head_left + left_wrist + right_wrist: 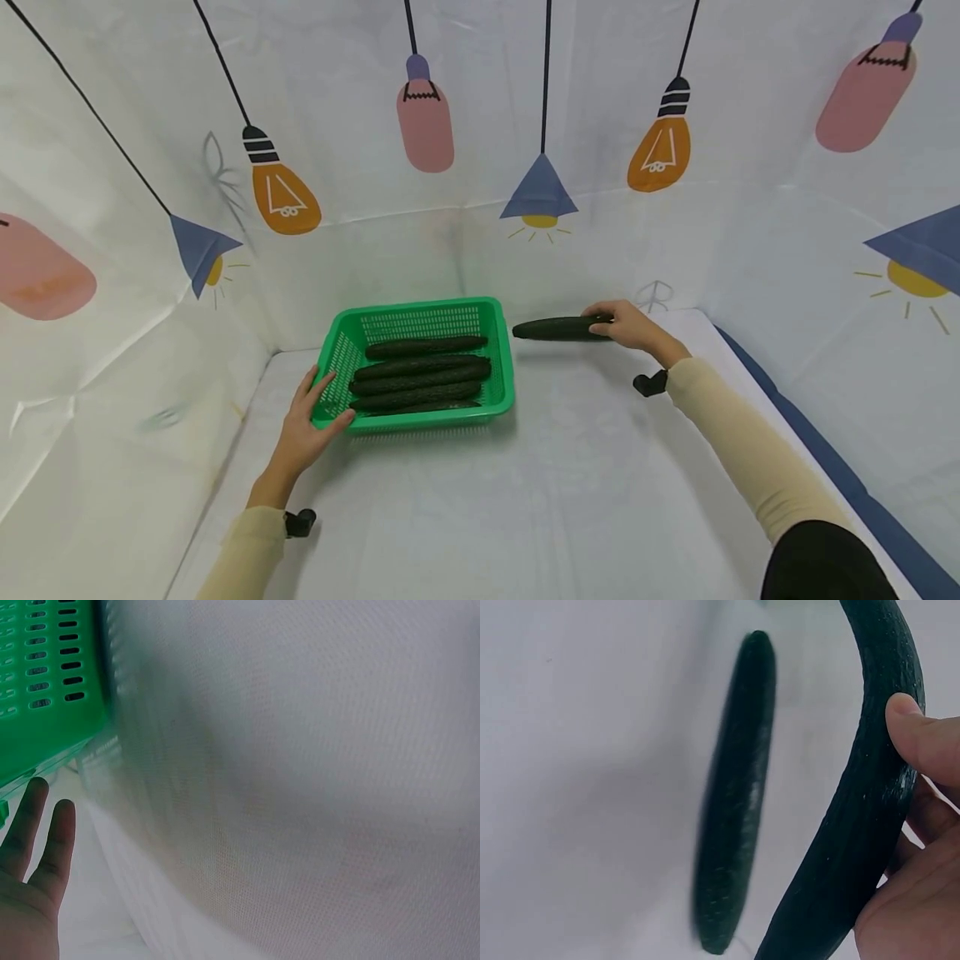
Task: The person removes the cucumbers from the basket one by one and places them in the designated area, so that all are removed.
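A dark green cucumber (558, 328) is pinched between the thumb and fingers of my right hand (630, 325), to the right of the green basket (427, 423). In the right wrist view this held cucumber (855, 795) runs past the thumb, and a second cucumber (735, 795) lies on the white surface beside it. Several cucumbers (420, 368) lie side by side in the basket. My left hand (303, 429) is at the basket's left end, fingers spread along the rim and thumb at the near left corner. Two straight fingers (56, 847) show below the basket in the left wrist view.
A white cloth (450, 517) covers the table. White sheets printed with hanging lamps (540, 196) stand behind it and on both sides. A blue strip (795, 433) runs along the right edge. Something black (825, 562) juts in at the lower right.
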